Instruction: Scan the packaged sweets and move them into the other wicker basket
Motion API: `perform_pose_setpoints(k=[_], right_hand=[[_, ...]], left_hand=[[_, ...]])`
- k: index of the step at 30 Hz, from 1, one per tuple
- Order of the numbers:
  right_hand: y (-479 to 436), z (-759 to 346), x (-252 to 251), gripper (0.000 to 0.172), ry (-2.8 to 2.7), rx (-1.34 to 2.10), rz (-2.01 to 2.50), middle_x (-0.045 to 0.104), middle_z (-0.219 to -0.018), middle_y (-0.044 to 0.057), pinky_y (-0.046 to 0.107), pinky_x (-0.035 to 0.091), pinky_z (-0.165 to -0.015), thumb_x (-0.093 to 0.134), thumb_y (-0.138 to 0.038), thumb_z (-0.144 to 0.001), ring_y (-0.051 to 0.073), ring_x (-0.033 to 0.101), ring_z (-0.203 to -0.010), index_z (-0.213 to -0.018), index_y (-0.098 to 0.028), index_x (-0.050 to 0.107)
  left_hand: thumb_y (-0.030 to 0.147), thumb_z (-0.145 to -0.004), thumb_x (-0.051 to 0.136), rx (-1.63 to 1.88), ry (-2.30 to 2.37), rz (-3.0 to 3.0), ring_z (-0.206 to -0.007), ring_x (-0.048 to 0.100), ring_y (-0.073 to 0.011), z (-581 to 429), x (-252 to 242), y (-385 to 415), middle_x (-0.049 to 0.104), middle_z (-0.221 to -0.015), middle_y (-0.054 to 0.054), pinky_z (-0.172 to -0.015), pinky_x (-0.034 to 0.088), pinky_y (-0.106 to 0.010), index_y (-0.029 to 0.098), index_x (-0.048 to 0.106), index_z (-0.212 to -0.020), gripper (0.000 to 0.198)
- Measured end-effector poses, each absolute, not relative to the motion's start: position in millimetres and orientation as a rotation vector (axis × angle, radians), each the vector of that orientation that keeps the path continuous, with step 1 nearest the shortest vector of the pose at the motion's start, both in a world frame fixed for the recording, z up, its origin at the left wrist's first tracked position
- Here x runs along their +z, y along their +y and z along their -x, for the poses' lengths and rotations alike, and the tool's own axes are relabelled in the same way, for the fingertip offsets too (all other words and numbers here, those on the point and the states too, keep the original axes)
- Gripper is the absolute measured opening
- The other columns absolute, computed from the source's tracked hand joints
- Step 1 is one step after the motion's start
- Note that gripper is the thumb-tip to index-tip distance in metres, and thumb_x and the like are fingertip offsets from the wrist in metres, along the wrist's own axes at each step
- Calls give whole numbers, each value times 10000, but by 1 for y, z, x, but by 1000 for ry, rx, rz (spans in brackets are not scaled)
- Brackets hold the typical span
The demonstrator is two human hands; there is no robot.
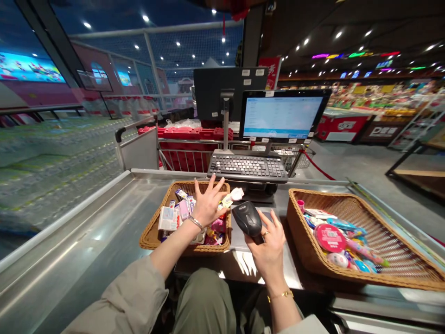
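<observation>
right hand (267, 253) grips barcode scanner (246, 219) — wicker baskets (153, 236) (347, 204) hold packets (168, 219)

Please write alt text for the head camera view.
At a supermarket checkout, the right hand holds a black barcode scanner; the left hand spreads over a wicker basket of small goods. A second basket lies right, a keyboard ahead.

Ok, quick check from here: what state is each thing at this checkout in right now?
left hand: open, fingers spread, over the basket's goods
right hand: closed around the scanner
handheld barcode scanner: held, off the counter
wicker basket by the left hand: filled with small packaged goods
wicker basket right of the scanner: holding small pink and blue packaged goods
checkout monitor: on, screen lit
keyboard: untouched
</observation>
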State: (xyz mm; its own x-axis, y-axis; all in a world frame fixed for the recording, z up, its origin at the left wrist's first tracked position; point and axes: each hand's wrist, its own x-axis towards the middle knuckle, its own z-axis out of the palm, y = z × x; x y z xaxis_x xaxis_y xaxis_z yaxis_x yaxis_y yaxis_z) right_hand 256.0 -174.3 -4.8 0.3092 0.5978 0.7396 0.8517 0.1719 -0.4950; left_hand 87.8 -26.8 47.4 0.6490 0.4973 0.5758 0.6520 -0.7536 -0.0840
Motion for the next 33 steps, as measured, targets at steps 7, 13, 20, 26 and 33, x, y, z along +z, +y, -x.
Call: perform_pose_setpoints(k=[7, 13, 20, 26, 33], right_hand=[[-178, -259, -3, 179, -1381, -294, 1517, 637, -1283, 87, 621, 302, -1091, 666, -260, -773, 343, 405, -1373, -947, -219, 657], [-178, -259, -2, 158, -1376, -280, 1530, 636, -1287, 83, 623, 289, -1096, 653, -243, -769, 342, 397, -1380, -925, -221, 665], [-179, -260, -2, 161, -1378, -281, 1533, 633, -1291, 78, 629, 278, -1098, 656, -236, -760, 340, 389, -1386, -921, -225, 663], [-179, -260, -3, 163, -1384, -292, 1526, 639, -1283, 80, 633, 267, -1104, 661, -237, -760, 338, 389, -1386, -923, -223, 662], [-179, -261, -3, 166, -1389, -278, 1528, 636, -1289, 78, 630, 271, -1106, 662, -235, -763, 338, 386, -1390, -929, -225, 662]], left_hand=[[427, -839, 653, -779, -905, 2586, -1472, 213, -395, -95, 50, -29, 385, -1546, -99, -1099, -78, -780, 232, 655, -1146, 364], [412, -838, 653, -773, -898, 2591, -1469, 223, -400, -96, 50, -29, 391, -1541, -110, -1099, -69, -781, 234, 656, -1155, 364], [420, -850, 635, -782, -890, 2582, -1478, 206, -384, -97, 49, -30, 384, -1546, -100, -1107, -77, -771, 231, 653, -1149, 354], [438, -858, 624, -788, -890, 2578, -1477, 209, -384, -98, 49, -29, 380, -1546, -107, -1108, -88, -765, 229, 652, -1154, 364], [441, -848, 638, -780, -896, 2580, -1487, 183, -370, -97, 49, -29, 356, -1559, -89, -1114, -121, -743, 231, 646, -1147, 366]])
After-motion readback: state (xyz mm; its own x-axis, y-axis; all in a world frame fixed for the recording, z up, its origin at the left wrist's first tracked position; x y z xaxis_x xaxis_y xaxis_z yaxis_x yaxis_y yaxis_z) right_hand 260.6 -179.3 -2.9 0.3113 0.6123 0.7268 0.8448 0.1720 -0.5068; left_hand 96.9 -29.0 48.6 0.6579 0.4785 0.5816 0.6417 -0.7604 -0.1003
